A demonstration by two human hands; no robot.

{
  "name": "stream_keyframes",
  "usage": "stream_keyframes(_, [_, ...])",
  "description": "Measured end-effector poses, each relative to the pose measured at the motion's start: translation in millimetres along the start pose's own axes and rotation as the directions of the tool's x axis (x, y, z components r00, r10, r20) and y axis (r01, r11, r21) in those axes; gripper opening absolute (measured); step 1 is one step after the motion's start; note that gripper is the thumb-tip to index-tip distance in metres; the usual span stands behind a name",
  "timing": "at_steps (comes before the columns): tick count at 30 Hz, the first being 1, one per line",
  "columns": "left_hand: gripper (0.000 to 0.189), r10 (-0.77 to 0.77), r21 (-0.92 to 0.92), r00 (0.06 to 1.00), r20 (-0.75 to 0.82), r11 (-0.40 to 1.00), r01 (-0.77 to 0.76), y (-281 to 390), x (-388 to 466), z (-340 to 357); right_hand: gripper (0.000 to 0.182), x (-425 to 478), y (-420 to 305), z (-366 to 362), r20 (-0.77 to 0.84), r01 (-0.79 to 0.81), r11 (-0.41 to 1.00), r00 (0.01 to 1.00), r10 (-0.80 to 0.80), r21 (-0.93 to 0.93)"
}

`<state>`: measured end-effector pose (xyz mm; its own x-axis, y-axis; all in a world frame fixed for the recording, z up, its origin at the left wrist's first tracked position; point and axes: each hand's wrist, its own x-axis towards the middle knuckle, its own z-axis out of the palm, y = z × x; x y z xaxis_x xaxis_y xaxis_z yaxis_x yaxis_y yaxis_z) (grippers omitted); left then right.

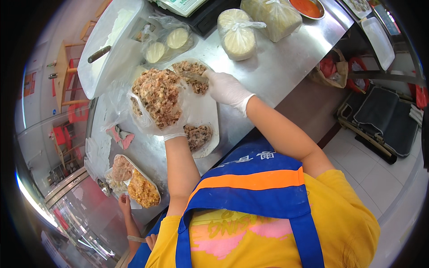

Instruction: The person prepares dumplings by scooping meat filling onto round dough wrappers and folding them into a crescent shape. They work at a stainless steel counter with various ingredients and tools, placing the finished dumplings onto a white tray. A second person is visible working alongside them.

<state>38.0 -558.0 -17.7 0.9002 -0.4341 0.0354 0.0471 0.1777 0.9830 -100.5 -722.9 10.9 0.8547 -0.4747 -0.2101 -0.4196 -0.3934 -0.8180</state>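
My left hand (174,130), in a translucent glove, supports from below a plastic bag (138,115) heaped with minced filling (157,95). The bag's mouth is spread and the filling stands above it. In a white glove, my right hand (224,87) grips a flat spatula (195,77). Its blade lies over a mound of darker mince (194,68) at the far end of a white tray (204,114). A second mound of dark mince (197,135) sits at the tray's near end, beside my left wrist.
Bagged stacks of round dough wrappers (237,42) stand behind the tray. A white plastic bin (115,53) with a dark-handled tool (99,54) is at upper left. Beyond a crumpled cloth (122,136), a co-worker's hand (124,202) is by a tray of fillings (144,189). A red sauce bowl (306,8) is at the back.
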Motion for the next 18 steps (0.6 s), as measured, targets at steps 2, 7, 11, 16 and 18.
stream_keyframes(2, [0.062, -0.052, -0.057, 0.999, 0.008, 0.997, 0.052, 3.1, -0.8, -1.6, 0.024, 3.1, 11.7, -1.1, -0.034, 0.009, 0.999, 0.999, -0.008, 0.042])
stream_keyframes(7, [0.063, -0.156, -0.165, 0.986, 0.053, 0.973, 0.163, 2.3, -0.8, -1.3, 0.031, -4.2, -5.7, -27.5, 0.235, -0.310, 0.623, 0.951, 0.203, 0.718])
stream_keyframes(11, [0.063, -0.175, -0.192, 0.982, 0.072, 0.964, 0.185, -0.2, 1.9, -2.1, 0.028, -9.7, -21.3, -15.4, 0.097, -0.123, 0.714, 0.992, 0.077, 0.689])
stream_keyframes(16, [0.064, -0.180, -0.177, 0.981, 0.067, 0.966, 0.189, -2.7, -3.9, -6.8, 0.024, -15.8, -36.9, -14.1, 0.123, 0.135, 0.881, 0.969, -0.212, 0.454])
stream_keyframes(18, [0.064, -0.179, -0.167, 0.982, 0.061, 0.968, 0.187, -4.4, -6.1, -8.2, 0.022, -19.0, -40.4, -7.3, 0.069, 0.220, 0.891, 0.961, -0.268, 0.398])
